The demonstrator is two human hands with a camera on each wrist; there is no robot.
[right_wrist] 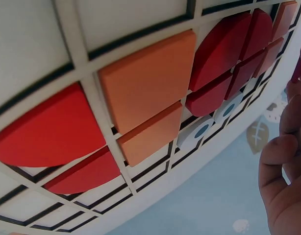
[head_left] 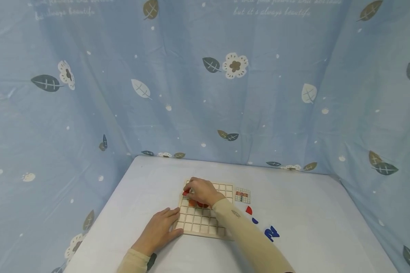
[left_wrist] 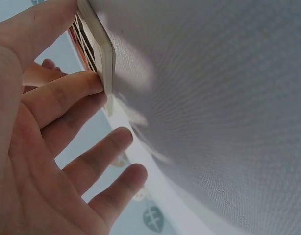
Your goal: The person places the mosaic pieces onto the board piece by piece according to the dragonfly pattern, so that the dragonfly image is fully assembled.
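A wooden grid board (head_left: 197,219) lies on the white table. My left hand (head_left: 158,231) touches its near left corner, with the thumb at the near edge and fingertips against the side; the other fingers extend loosely in the left wrist view. Over the board's far left part, my right hand (head_left: 201,190) pinches a small red piece (head_left: 186,192) between thumb and fingers. In the right wrist view, red rounded pieces (right_wrist: 52,132), orange square pieces (right_wrist: 150,81) and white pieces with blue dots (right_wrist: 197,133) sit in the grid. My right hand and forearm hide part of the board.
Right of the board lies a small pattern card (head_left: 242,195). Nearer me are a loose red quarter-round piece (head_left: 249,210), a blue half-round piece (head_left: 255,220) and a cluster of blue pieces (head_left: 271,233). A blue patterned curtain (head_left: 191,94) surrounds the table.
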